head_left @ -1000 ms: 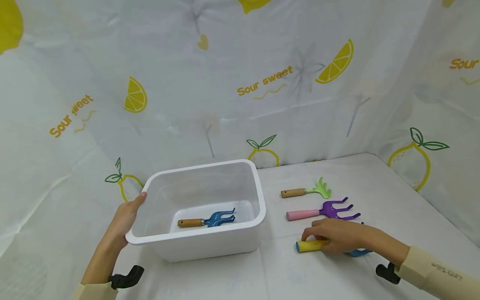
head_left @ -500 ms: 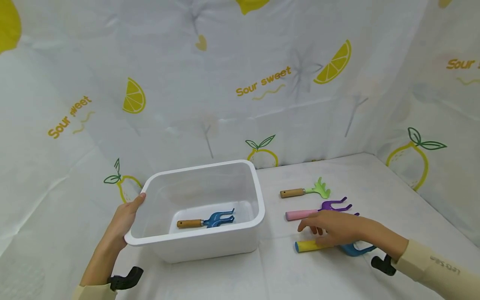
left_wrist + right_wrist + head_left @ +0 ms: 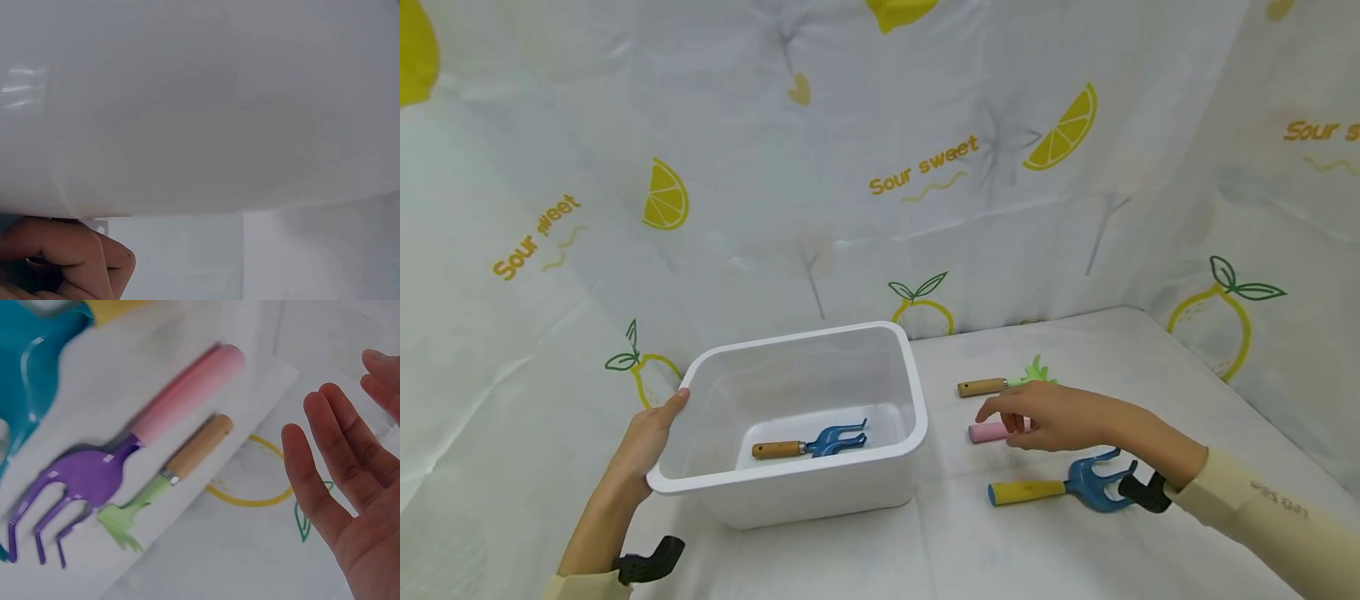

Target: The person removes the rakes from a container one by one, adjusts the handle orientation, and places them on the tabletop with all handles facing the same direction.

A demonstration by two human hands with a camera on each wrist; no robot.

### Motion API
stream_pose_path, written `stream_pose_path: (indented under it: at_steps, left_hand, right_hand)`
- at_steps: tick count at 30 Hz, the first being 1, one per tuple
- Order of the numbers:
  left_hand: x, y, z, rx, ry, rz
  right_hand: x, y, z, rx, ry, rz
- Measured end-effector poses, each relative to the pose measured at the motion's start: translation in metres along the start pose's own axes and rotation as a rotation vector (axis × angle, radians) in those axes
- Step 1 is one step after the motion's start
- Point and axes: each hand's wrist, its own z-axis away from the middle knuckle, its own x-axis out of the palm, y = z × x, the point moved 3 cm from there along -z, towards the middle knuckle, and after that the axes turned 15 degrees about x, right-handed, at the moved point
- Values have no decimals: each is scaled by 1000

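My left hand [image 3: 643, 450] grips the left rim of a white plastic tub [image 3: 820, 492], thumb over the edge. In the left wrist view its curled fingers [image 3: 81, 250] show below the tub's wall. A blue hand fork [image 3: 778, 450] with a wooden handle lies inside. My right hand [image 3: 1063, 417] hovers with loosely bent fingers over a purple hand fork with a pink handle [image 3: 985, 432], holding nothing. In the head view the hand covers its purple tines, but the right wrist view shows the whole purple fork [image 3: 94, 475], with the fingers apart from it.
Nearest me lies a blue hand fork with a yellow handle [image 3: 1028, 492]. Behind the purple fork is a small green rake [image 3: 981, 387] with a wooden handle. A white cloth with lemon prints [image 3: 820, 167] hangs behind the white-covered table [image 3: 970, 558].
My right hand has let go of the yellow-handled fork and moved up and away to over the pink handle. The yellow-handled fork stays on the table. My left hand keeps its grip.
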Motion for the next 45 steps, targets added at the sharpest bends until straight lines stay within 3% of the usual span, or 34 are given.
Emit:
stream_pose_path:
  at_steps: [13,28,45]
  left_hand:
    - [0,-2,-1,4,8,-6]
    - [1,-2,-1,6,12,0]
    - [1,-3,-1,5,9,0]
  right_hand:
    - [-38,-30,-11,-92,91,31]
    - [-59,-61,-29,-111,120,37]
    - [-85,-113,-57,-289,161,63]
